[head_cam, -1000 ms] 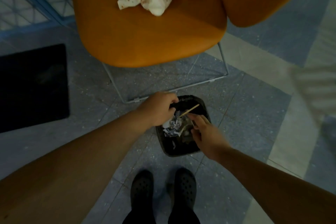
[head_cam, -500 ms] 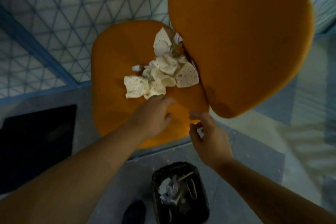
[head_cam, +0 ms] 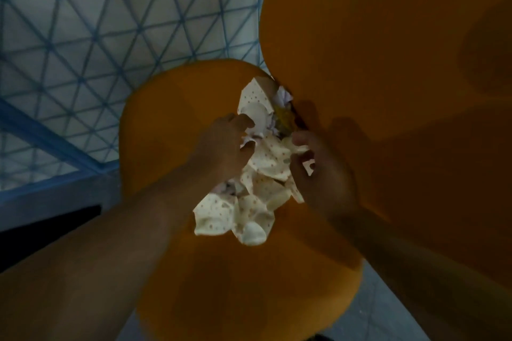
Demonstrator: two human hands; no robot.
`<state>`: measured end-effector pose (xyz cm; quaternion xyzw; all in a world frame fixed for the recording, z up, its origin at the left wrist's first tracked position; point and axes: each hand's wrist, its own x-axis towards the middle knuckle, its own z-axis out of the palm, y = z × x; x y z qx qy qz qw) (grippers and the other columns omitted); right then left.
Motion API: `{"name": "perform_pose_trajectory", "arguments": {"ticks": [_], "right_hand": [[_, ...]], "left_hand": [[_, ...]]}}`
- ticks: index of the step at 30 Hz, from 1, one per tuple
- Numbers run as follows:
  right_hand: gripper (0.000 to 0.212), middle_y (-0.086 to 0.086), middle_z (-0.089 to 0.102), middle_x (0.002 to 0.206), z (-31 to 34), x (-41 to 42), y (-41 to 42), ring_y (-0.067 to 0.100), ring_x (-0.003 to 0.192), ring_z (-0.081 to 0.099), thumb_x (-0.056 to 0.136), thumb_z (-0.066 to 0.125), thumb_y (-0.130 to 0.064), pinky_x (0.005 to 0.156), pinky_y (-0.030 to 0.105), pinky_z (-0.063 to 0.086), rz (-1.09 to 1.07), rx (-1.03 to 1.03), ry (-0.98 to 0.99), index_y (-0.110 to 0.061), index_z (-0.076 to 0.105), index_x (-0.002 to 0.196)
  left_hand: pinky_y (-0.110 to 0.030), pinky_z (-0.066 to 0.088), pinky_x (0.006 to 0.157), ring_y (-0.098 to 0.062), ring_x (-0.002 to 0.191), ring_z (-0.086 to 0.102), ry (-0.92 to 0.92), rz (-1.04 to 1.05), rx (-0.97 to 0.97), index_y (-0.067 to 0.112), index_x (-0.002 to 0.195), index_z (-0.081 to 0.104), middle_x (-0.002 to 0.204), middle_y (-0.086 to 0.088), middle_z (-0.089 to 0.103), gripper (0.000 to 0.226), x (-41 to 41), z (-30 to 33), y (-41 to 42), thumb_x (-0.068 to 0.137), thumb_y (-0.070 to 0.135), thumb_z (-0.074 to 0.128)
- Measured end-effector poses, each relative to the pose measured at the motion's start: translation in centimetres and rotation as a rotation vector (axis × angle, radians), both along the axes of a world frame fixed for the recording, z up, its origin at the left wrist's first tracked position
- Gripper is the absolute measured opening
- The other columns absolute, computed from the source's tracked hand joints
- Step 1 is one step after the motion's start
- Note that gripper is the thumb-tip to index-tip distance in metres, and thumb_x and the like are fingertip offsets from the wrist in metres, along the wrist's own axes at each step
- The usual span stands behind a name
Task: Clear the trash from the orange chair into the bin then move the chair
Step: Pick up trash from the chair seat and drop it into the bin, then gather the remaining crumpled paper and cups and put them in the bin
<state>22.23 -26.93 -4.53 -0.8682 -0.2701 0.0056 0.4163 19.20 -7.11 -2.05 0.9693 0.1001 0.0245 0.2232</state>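
Observation:
An orange chair [head_cam: 177, 124] fills the middle of the head view, its backrest [head_cam: 388, 63] rising at the right. A heap of crumpled dotted cream paper [head_cam: 249, 202] lies on the seat against the backrest. My left hand [head_cam: 221, 149] reaches into the heap from the left, its fingers curling into the paper. My right hand [head_cam: 318, 177] comes in from the right, fingers and thumb pinching a piece of the paper. A yellowish scrap [head_cam: 282, 119] sits at the far end of the heap. The bin is out of view.
A blue lattice fence [head_cam: 97, 36] with pale panels stands behind and left of the chair. A black mat [head_cam: 41, 227] lies on the floor at the left. Grey tile floor [head_cam: 388, 318] shows at the lower right.
Both hands rose from the bin up to the chair seat and have now closed on the paper heap. The view has tilted up, so the bin has dropped out of sight.

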Motion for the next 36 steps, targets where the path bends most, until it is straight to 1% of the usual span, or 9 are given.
{"name": "perform_pose_trajectory", "arguments": {"ticks": [6, 11, 14, 19, 23, 27, 30, 33, 36], "right_hand": [[0.033, -0.001, 0.059, 0.12, -0.5, 6.4, 5.3, 0.014, 0.102, 0.059, 0.095, 0.057, -0.024, 0.071, 0.007, 0.038, -0.034, -0.077, 0.006, -0.021, 0.052, 0.127], [0.033, 0.006, 0.058, 0.123, -0.5, 10.3, 9.1, 0.019, 0.11, 0.056, 0.092, 0.059, -0.016, 0.078, 0.02, 0.044, -0.058, -0.1, 0.017, -0.013, 0.054, 0.125], [0.029, 0.008, 0.056, 0.124, -1.3, 12.2, 10.9, 0.023, 0.118, 0.051, 0.09, 0.061, -0.016, 0.088, 0.028, 0.045, -0.074, -0.106, 0.012, -0.013, 0.057, 0.119], [0.043, 0.005, 0.049, 0.136, -3.6, 14.8, 13.4, 0.018, 0.125, 0.046, 0.09, 0.064, -0.021, 0.096, 0.024, 0.04, -0.038, -0.107, 0.164, -0.016, 0.049, 0.13], [0.063, 0.0, 0.036, 0.151, -5.8, 16.0, 14.8, 0.017, 0.14, 0.032, 0.088, 0.063, -0.026, 0.11, 0.043, 0.036, 0.063, -0.108, 0.219, -0.024, 0.033, 0.144], [0.057, 0.005, 0.044, 0.144, -5.4, 15.8, 15.8, 0.022, 0.132, 0.041, 0.086, 0.065, -0.007, 0.105, 0.045, 0.041, -0.046, -0.037, 0.214, -0.015, 0.042, 0.138], [0.048, 0.006, 0.047, 0.14, -4.4, 15.5, 15.9, 0.021, 0.131, 0.043, 0.086, 0.062, -0.001, 0.103, 0.043, 0.044, -0.041, 0.006, 0.152, -0.012, 0.05, 0.13], [0.03, 0.008, 0.05, 0.136, -3.4, 14.8, 15.6, 0.023, 0.127, 0.047, 0.086, 0.059, -0.001, 0.097, 0.041, 0.049, -0.056, 0.001, 0.082, -0.011, 0.056, 0.114], [0.02, 0.013, 0.054, 0.125, -2.1, 13.5, 14.9, 0.024, 0.117, 0.052, 0.087, 0.059, 0.0, 0.084, 0.018, 0.046, -0.085, -0.009, -0.014, -0.007, 0.061, 0.106]], "left_hand": [[-0.039, 0.043, 0.096, -0.028, 0.126, 0.046, 0.16, 0.06, -0.076, 0.018, 0.138, 0.044, 0.14, -0.008, 0.045, 0.053, 6.4, -1.7, 4.4, 0.092, 0.039, 0.061], [-0.041, 0.035, 0.109, -0.029, 0.138, 0.034, 0.335, 0.162, -0.167, 0.013, 0.15, 0.022, 0.153, -0.01, 0.028, 0.096, 9.7, -4.6, 5.1, 0.08, 0.065, 0.062], [-0.044, 0.033, 0.11, -0.033, 0.138, 0.031, 0.386, 0.207, -0.171, 0.012, 0.151, 0.017, 0.154, -0.011, 0.026, 0.104, 10.8, -6.1, 4.5, 0.077, 0.072, 0.059], [-0.046, 0.04, 0.106, -0.032, 0.13, 0.038, 0.297, 0.25, -0.221, 0.013, 0.145, 0.026, 0.144, -0.01, 0.038, 0.085, 11.3, -8.0, 4.8, 0.082, 0.054, 0.065], [-0.035, 0.048, 0.085, -0.025, 0.112, 0.053, 0.18, 0.247, -0.354, 0.017, 0.129, 0.046, 0.125, -0.005, 0.052, 0.057, 11.1, -8.3, 5.8, 0.082, 0.041, 0.07], [-0.033, 0.048, 0.084, -0.029, 0.109, 0.057, 0.08, 0.122, -0.312, 0.01, 0.126, 0.055, 0.123, -0.013, 0.059, 0.033, 10.2, -8.4, 7.4, 0.097, 0.027, 0.054], [-0.032, 0.043, 0.078, -0.03, 0.105, 0.058, 0.014, 0.158, -0.248, 0.009, 0.123, 0.056, 0.119, -0.014, 0.06, 0.027, 9.8, -7.8, 8.1, 0.1, 0.018, 0.046], [-0.04, 0.049, 0.085, -0.033, 0.111, 0.057, 0.02, 0.232, -0.232, 0.007, 0.127, 0.053, 0.126, -0.016, 0.058, 0.03, 9.4, -7.0, 8.6, 0.1, 0.015, 0.045], [-0.043, 0.048, 0.094, -0.034, 0.117, 0.055, -0.013, 0.253, -0.225, 0.006, 0.132, 0.051, 0.131, -0.017, 0.057, 0.033, 8.7, -6.1, 8.4, 0.101, 0.014, 0.045]]}}
